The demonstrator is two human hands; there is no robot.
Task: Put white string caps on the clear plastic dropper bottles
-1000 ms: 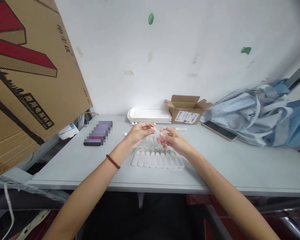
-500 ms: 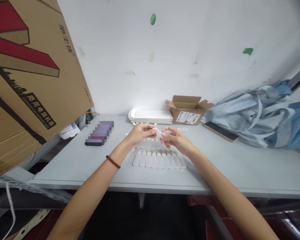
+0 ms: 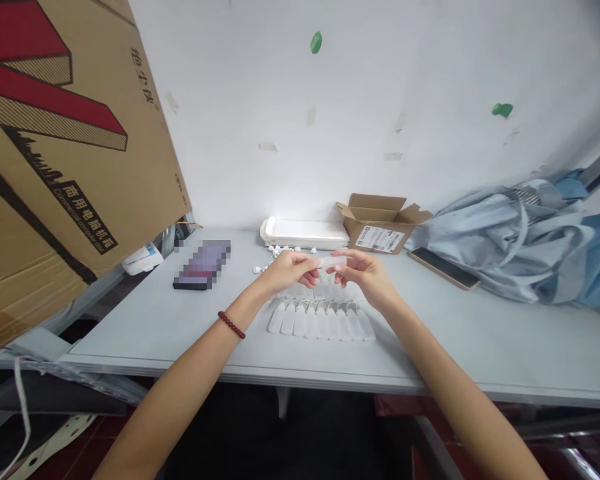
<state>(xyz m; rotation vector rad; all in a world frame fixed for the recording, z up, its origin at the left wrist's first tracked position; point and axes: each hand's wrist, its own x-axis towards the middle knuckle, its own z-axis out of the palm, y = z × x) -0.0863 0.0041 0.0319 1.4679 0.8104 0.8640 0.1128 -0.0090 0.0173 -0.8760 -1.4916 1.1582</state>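
Observation:
Just above the table, a frosted white, flat strip-like piece (image 3: 333, 263) spans the space between my two hands. My left hand (image 3: 293, 270) is closed, with thumb and fingertips pinching the strip's left end. Its right end is gripped between the thumb and index finger of my right hand (image 3: 365, 275). Below them lies a row of similar frosted white pieces with thin white loops (image 3: 323, 321), side by side on the table. A second row behind it is partly hidden by my hands. Small white end pieces (image 3: 272, 250) lie beyond my left hand.
At the back stand a stack of white flat packs (image 3: 305, 233) and an open cardboard box (image 3: 380, 230). A phone (image 3: 443, 268) and pale blue fabric (image 3: 510, 233) lie right. Left are a pixelated dark device (image 3: 203, 267) and a large carton (image 3: 80, 153) beside the table (image 3: 150, 333).
The frosted strip now stretches level between both hands; before, it was mostly hidden at my right fingertips, with a thin white piece at my left. The view has shifted slightly.

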